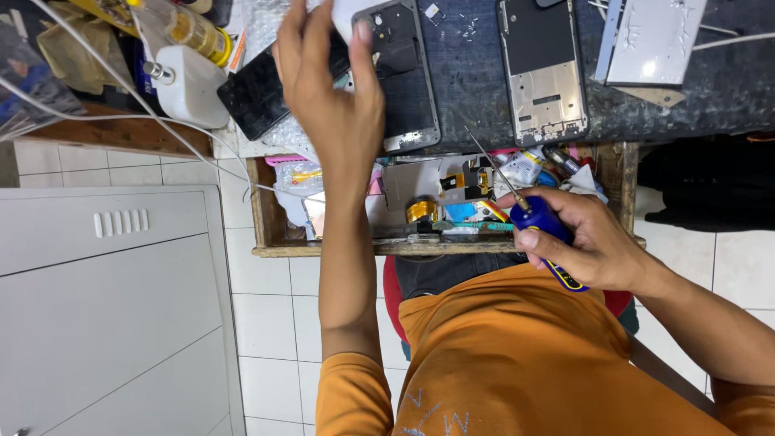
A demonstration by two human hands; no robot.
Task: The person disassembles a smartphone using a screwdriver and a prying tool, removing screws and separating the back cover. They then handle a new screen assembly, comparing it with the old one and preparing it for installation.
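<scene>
My left hand reaches up over the dark work mat. Its thumb presses on the upper left corner of a dismantled phone frame, and the fingers curl around that corner, where a white piece shows at the top edge. My right hand is closed around the blue handle of a small screwdriver. It is held low, near my orange shirt, in front of the open wooden drawer. The thin metal shaft points up and to the left over the drawer.
A second bare phone frame and a silver plate lie on the mat to the right. A black screen panel, a white bottle and a yellow bottle stand at the left. The drawer holds several small parts. A white cabinet stands at lower left.
</scene>
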